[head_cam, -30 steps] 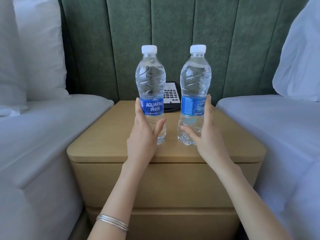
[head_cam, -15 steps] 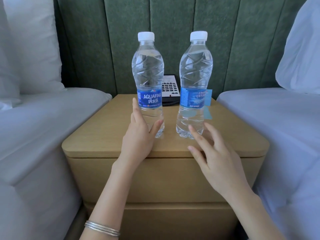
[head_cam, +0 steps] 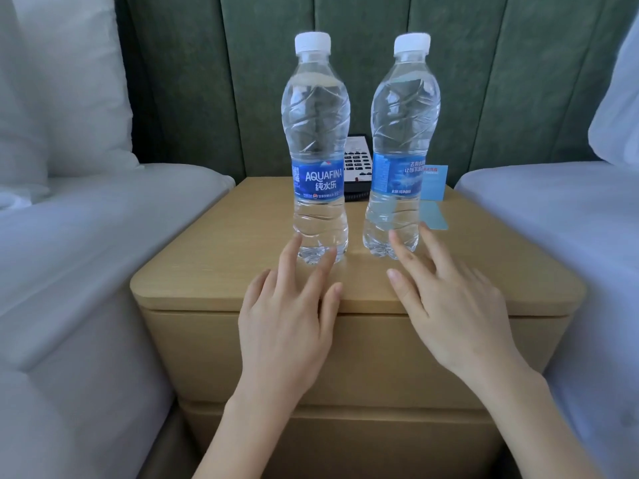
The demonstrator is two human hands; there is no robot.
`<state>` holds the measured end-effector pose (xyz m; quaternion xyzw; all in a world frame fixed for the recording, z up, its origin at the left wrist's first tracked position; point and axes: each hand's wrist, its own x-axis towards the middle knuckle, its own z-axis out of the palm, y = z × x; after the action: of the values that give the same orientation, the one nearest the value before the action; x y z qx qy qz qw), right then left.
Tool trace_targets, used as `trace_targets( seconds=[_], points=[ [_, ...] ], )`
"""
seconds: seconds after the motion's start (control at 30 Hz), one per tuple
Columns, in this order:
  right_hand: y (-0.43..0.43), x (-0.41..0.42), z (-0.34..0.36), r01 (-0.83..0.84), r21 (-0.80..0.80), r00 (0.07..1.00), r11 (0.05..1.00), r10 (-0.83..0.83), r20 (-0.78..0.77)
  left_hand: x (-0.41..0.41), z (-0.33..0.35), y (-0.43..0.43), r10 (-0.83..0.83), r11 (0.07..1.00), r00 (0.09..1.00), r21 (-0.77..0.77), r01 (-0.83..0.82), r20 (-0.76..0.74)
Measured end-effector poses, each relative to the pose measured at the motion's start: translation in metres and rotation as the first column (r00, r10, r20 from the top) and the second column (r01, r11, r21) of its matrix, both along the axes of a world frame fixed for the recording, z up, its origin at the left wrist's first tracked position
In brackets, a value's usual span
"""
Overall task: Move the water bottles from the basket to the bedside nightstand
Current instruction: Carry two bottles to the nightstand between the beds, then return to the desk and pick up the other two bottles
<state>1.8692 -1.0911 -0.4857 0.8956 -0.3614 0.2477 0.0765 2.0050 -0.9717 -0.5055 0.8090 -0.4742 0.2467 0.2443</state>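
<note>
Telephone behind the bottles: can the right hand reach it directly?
Probably not cleanly: the left bottle and right bottle stand before the telephone, leaving the right hand only a narrow gap.

Hotel bedroom: white-sheeted beds (head_cam: 86, 243) flanking the left hand (head_cam: 287, 333) and right hand (head_cam: 453, 316), black keypad telephone (head_cam: 358, 174) and green padded headboard (head_cam: 207, 81) beyond.

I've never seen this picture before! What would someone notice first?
Two clear water bottles with white caps, the left bottle and the right bottle, stand upright side by side on the wooden nightstand. Just in front of them, the left hand and right hand are spread open, fingers pointing toward the bottle bases. A dark telephone peeks out between the bottles.
</note>
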Motion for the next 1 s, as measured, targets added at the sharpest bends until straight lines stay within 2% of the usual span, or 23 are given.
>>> trace_targets(
  seconds=[0.17,0.33,0.43,0.7,0.77,0.83,0.9,1.0],
  points=[
    [-0.009,0.001,0.005,-0.04,0.058,0.999,0.998,0.042,-0.033,-0.003,0.017,-0.016,0.096,0.976,0.995,0.2,-0.087,-0.032],
    [-0.017,0.007,0.01,-0.049,0.148,0.994,0.988,0.063,-0.094,0.005,0.026,-0.033,0.07,0.957,0.991,0.287,-0.034,-0.113],
    [-0.017,0.009,0.014,-0.036,0.207,0.984,0.978,0.07,-0.161,0.008,0.027,-0.03,0.074,0.934,0.993,0.356,-0.036,-0.094],
    [-0.003,-0.012,0.033,0.016,0.387,0.895,0.922,0.159,-0.416,0.01,0.045,-0.004,-0.089,0.876,0.973,0.448,0.178,-0.212],
    [0.004,-0.025,0.042,0.018,0.42,0.862,0.907,0.199,-0.467,0.006,0.05,0.011,-0.107,0.822,0.972,0.531,0.206,-0.211],
    [0.012,-0.04,0.057,0.009,0.474,0.839,0.88,0.251,-0.483,-0.002,0.061,0.027,-0.089,0.696,0.975,0.687,0.207,-0.203],
    [0.019,-0.052,0.081,0.025,0.561,0.866,0.827,0.262,-0.425,-0.01,0.082,0.04,-0.043,0.574,0.964,0.783,0.24,-0.263],
    [0.029,-0.067,0.13,0.076,0.639,0.91,0.766,0.207,-0.358,-0.015,0.133,0.049,0.029,0.546,0.912,0.771,0.328,-0.408]
  ],
)
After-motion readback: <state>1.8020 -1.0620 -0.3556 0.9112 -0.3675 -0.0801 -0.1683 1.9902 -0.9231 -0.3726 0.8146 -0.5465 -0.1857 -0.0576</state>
